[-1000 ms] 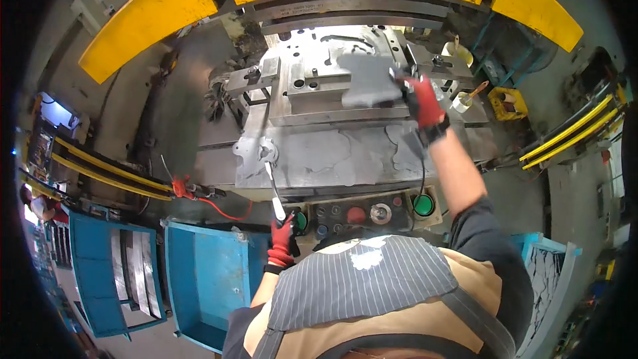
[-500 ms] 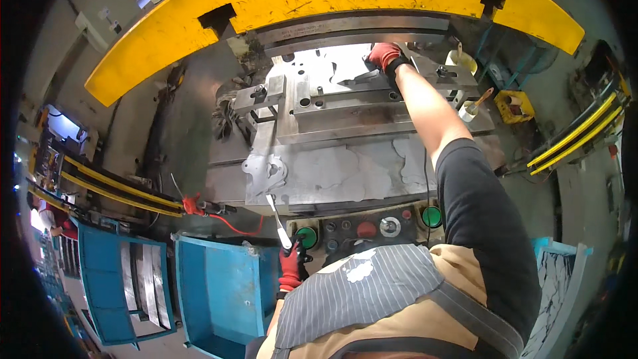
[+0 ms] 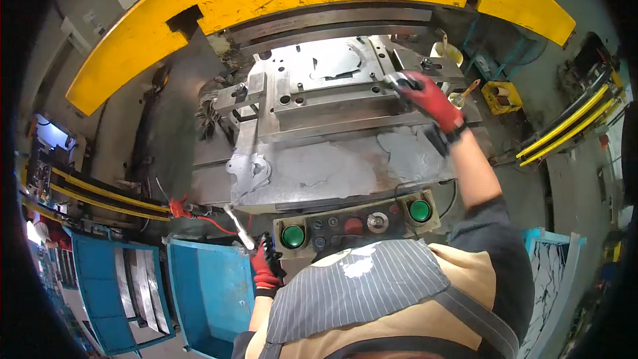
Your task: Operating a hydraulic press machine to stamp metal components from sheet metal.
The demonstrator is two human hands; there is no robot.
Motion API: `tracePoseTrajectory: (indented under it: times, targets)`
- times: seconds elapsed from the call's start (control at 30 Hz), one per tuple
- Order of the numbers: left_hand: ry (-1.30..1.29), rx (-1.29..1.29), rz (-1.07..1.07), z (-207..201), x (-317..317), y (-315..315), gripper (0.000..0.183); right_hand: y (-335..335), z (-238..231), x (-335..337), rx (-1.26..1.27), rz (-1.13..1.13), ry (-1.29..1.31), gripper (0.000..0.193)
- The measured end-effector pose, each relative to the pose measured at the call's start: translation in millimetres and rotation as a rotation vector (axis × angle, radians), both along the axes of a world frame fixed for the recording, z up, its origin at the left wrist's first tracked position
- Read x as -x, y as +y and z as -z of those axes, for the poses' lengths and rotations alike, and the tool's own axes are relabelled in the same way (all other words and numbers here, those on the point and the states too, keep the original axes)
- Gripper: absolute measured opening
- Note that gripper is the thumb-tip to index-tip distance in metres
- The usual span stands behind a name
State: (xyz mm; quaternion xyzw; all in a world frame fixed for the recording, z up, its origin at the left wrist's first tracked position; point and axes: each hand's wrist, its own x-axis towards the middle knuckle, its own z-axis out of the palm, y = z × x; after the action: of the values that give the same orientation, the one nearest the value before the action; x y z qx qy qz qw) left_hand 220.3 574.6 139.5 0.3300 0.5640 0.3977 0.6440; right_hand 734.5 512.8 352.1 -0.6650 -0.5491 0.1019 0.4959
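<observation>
My left hand [image 3: 267,264], in a red and black glove, is closed round a tool with a white handle [image 3: 246,239] and a thin metal shank, left of the control panel. My gloved right hand [image 3: 428,101] is raised over the right front edge of the steel die [image 3: 345,119]. Motion smears its fingers; a greyish patch shows at the tips, and I cannot tell whether it is a held piece. On the die's bright top sits a flat, irregular metal shape [image 3: 337,62]. A flat cut metal part with a round hole [image 3: 250,170] rests on the bed's left front corner.
The yellow press beam [image 3: 292,0] spans the far side. Green buttons [image 3: 292,237] flank the panel in front of me. Blue bins [image 3: 209,292] stand at left, another bin [image 3: 551,279] at right. A brush pot [image 3: 457,99] and yellow basket [image 3: 502,98] are right of the die.
My right hand has drawn back from the die top toward the right front. The left hand and its tool have shifted left of the green button. The whole view has also shifted slightly.
</observation>
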Motion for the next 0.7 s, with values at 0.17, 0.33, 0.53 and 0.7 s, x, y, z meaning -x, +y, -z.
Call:
tracePoseTrajectory:
  times: [0.17, 0.33, 0.53, 0.7]
  targets:
    - [0.474, -0.384, 0.083, 68.4, 47.2, 18.6, 0.028, -109.3, 78.6, -39.0, 0.172, 0.242, -0.033, 0.036]
    - [0.046, -0.11, -0.043, 129.4, 59.5, 25.3, 0.029, -25.8, 26.0, 9.8, 0.101, 0.077, -0.345, 0.033]
    - [-0.006, -0.006, -0.132, 65.4, 29.8, 2.5, 0.019, 126.4, 13.0, 3.1, 0.344, 0.344, -0.465, 0.038]
    - [0.261, -0.133, -0.205, 7.2, 17.8, -24.3, 0.022, 187.1, 44.1, -71.5, 0.472, 0.255, -0.547, 0.027]
